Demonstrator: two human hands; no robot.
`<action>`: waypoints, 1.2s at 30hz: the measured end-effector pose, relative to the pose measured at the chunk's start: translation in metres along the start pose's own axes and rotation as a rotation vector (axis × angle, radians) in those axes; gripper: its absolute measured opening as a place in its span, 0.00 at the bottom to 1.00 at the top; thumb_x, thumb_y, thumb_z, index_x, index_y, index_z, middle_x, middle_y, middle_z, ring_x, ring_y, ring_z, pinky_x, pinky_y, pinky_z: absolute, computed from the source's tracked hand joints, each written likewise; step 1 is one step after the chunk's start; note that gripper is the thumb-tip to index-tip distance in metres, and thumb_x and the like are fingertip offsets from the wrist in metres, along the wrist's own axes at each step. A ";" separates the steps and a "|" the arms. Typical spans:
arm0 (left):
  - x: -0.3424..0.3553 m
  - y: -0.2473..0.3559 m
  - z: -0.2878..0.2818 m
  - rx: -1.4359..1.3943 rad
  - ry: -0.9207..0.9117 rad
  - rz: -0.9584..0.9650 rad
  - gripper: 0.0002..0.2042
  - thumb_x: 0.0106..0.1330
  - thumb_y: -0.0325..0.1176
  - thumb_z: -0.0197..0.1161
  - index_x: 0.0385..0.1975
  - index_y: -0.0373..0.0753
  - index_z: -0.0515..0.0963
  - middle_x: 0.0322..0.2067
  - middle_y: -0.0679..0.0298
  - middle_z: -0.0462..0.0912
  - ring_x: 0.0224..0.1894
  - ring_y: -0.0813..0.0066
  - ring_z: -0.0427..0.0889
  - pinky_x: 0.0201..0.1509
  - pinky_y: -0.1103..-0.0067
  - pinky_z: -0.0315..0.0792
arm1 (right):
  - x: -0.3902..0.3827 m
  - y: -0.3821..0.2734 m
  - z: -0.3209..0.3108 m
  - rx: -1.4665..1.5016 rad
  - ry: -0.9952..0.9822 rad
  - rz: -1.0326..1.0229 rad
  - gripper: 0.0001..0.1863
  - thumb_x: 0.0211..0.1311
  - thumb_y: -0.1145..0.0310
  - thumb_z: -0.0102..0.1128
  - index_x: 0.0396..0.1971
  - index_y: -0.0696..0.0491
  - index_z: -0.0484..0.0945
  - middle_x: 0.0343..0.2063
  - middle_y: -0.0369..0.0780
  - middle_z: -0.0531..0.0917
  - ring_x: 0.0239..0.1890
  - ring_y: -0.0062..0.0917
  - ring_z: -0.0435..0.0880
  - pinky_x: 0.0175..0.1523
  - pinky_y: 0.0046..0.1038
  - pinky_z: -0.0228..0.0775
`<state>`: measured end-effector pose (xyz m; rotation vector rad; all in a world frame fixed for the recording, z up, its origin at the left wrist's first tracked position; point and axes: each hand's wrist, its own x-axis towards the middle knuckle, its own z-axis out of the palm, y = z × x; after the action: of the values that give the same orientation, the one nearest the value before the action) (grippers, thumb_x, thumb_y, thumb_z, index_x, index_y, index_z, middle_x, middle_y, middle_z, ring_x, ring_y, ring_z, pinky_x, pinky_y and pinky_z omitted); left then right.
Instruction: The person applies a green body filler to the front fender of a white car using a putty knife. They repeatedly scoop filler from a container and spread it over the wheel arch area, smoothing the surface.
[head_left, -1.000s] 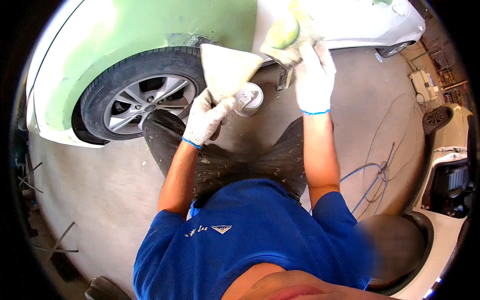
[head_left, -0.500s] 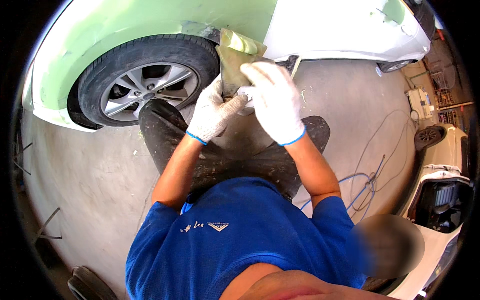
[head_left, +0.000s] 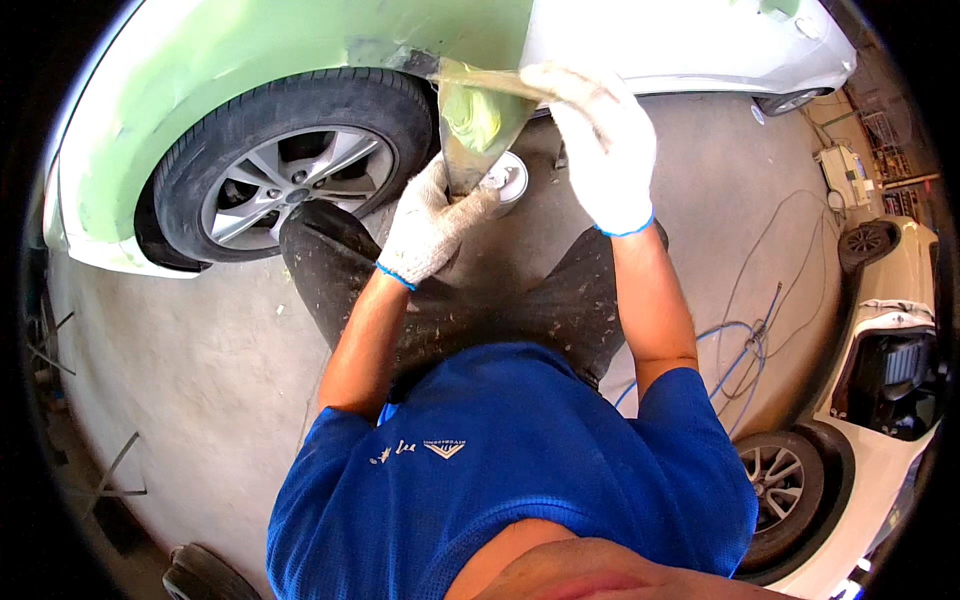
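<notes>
My left hand (head_left: 435,220), in a white knit glove with a blue cuff, is closed on the lower end of a translucent putty board (head_left: 465,165). A mound of light green putty (head_left: 472,118) lies on the board. To its right, my gloved right hand (head_left: 605,145) pinches a thin, tan putty spreader (head_left: 500,80), seen nearly edge-on across the board's top. Whether the spreader touches the putty is hard to tell. Behind my left fingertips stands a round white can (head_left: 512,182), partly hidden. Close ahead is a car fender (head_left: 300,40) with green filler patches.
The car's wheel (head_left: 295,165) is just left of my hands, beside my knee. A blue hose (head_left: 745,345) and thin cables lie on the floor to the right. Another light-coloured car (head_left: 870,480) stands at the far right. A tire (head_left: 205,575) lies at the lower left.
My right hand has moved right and slightly up, away from my left. The green putty now shows lower on the board, and the white can is more exposed.
</notes>
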<state>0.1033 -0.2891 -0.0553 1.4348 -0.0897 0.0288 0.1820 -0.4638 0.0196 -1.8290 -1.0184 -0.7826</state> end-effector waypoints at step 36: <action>0.000 -0.018 -0.010 0.039 0.025 -0.171 0.16 0.61 0.35 0.69 0.44 0.34 0.76 0.25 0.70 0.77 0.20 0.85 0.70 0.22 0.84 0.65 | -0.026 0.035 0.014 0.633 -0.017 0.775 0.09 0.67 0.73 0.54 0.43 0.59 0.78 0.40 0.36 0.82 0.39 0.21 0.80 0.46 0.25 0.71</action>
<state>0.1051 -0.2818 -0.0745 1.4763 0.0549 -0.0922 0.2020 -0.4696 -0.0209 -1.4743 -0.4088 0.0373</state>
